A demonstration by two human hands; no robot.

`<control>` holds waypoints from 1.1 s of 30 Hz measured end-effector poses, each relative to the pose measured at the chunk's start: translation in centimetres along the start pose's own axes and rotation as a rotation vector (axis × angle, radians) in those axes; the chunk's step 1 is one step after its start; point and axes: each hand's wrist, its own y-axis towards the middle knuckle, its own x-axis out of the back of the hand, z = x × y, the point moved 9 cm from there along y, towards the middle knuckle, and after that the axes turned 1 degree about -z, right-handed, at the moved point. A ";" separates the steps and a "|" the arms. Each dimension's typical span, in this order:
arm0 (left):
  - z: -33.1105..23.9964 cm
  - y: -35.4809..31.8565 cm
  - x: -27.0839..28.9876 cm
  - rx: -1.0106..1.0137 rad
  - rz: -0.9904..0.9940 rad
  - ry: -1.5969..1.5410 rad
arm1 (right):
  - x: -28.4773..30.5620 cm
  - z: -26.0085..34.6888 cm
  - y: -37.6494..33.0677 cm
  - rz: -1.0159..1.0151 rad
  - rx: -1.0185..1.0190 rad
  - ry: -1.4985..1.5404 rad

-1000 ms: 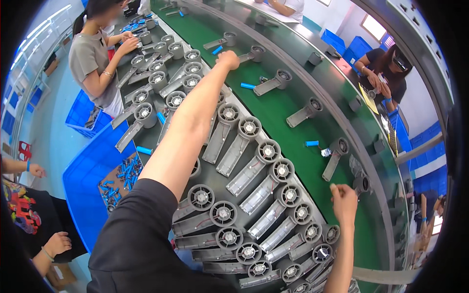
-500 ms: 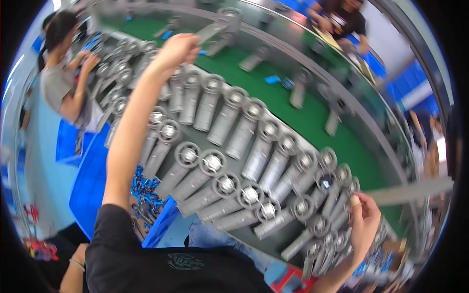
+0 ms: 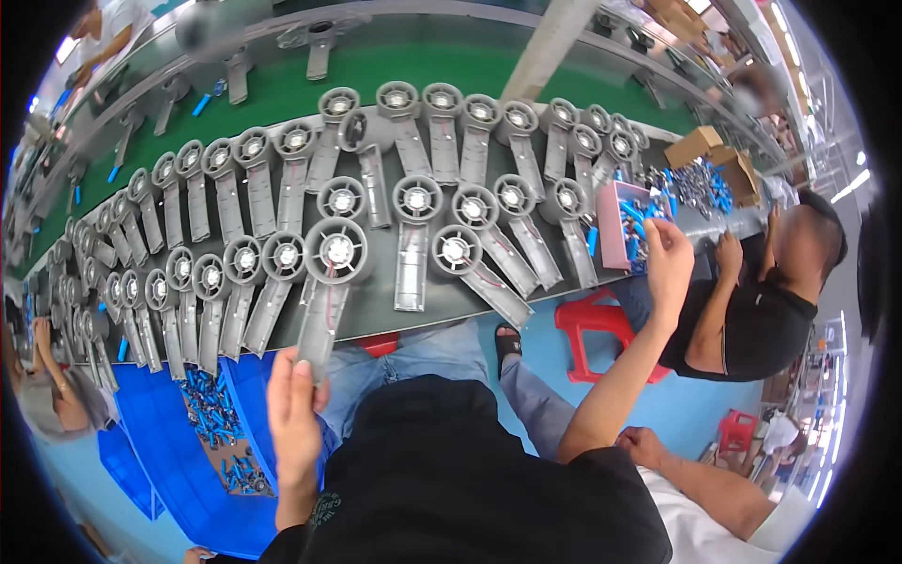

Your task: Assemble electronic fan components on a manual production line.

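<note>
My left hand (image 3: 296, 414) grips the narrow end of a grey fan housing (image 3: 331, 273), a long handle with a round ribbed head, held just above the grey shelf (image 3: 423, 315). Many like housings (image 3: 413, 202) lie in rows on that shelf. My right hand (image 3: 667, 258) reaches out to the right, its fingertips at a pink tray (image 3: 615, 226) holding small blue pieces. Whether the fingers pinch a piece is not visible.
A green conveyor belt (image 3: 470, 66) runs behind the shelf with more housings on it. A blue crate (image 3: 188, 461) of small blue parts stands lower left, a red stool (image 3: 601, 329) under the shelf. A co-worker in black (image 3: 752, 320) sits right; cardboard boxes (image 3: 700, 146) behind.
My left arm has pulled back from the far belt and now holds a housing close to me. My right hand has risen to the pink tray. The view has swung right.
</note>
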 end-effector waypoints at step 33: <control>-9.6 -1.8 -10.8 -1.068 0.006 0.481 | -8.9 19.0 -18.7 0.651 -0.010 1.138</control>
